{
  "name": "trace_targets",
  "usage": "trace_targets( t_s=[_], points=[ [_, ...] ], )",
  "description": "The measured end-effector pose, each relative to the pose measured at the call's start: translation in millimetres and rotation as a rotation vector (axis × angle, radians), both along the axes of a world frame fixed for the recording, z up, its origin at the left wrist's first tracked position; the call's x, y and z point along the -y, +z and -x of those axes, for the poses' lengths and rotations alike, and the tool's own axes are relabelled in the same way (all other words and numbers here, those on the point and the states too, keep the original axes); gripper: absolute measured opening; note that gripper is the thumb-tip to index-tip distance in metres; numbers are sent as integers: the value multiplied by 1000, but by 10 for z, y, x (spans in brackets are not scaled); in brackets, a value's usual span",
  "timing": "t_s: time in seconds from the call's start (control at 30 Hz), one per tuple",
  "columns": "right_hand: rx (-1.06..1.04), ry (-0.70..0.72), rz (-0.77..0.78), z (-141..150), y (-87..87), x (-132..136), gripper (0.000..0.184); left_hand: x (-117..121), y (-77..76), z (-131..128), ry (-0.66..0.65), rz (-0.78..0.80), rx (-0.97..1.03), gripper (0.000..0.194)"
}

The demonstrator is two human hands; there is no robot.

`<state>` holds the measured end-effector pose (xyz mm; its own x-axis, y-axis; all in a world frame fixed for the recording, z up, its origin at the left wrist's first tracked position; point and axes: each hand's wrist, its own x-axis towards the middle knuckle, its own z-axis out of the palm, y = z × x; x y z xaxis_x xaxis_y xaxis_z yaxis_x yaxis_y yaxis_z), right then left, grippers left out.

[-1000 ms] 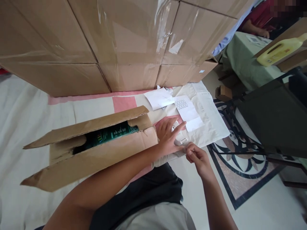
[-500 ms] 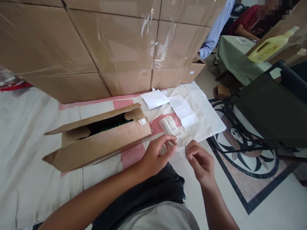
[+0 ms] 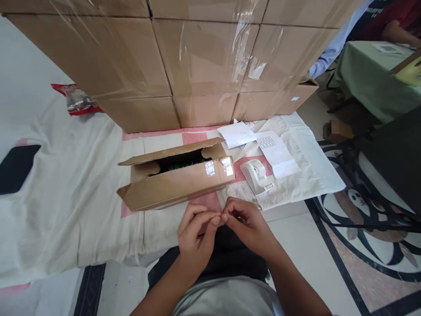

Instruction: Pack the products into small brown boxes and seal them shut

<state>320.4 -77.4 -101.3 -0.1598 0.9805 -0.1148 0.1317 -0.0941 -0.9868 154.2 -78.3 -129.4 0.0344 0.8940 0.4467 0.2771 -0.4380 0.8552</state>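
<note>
Left grip (image 3: 194, 231) now against right grip (image 3: 247, 224), formerly apart, near carton (image 3: 177, 189).

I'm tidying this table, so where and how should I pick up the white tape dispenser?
The tape dispenser is probably best squeezed across its long sides, coming from above and the person's side. Nothing covers its top, while the open carton and printed paper lie close on its left and right.
</note>
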Motion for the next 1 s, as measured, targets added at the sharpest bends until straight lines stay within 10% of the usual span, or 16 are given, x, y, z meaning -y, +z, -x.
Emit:
trace_targets(
  t_s=[0.43, 0.63, 0.8, 1.0],
  points=[
    [76, -7, 158, 43, -97, -60, 29, -110, 76, 51, 29, 3, -66, 9],
    [602, -434, -324, -203, -59, -170, 19, -127, 196, 417, 294, -271, -26, 13],
    [826, -115, -850, -146, 341, -531, 58, -298, 460, 660, 263, -296, -184, 7],
    [1072, 146, -782, 165, 405, -896, 53, -527, 751, 788, 90, -220, -373, 18]
  ],
)
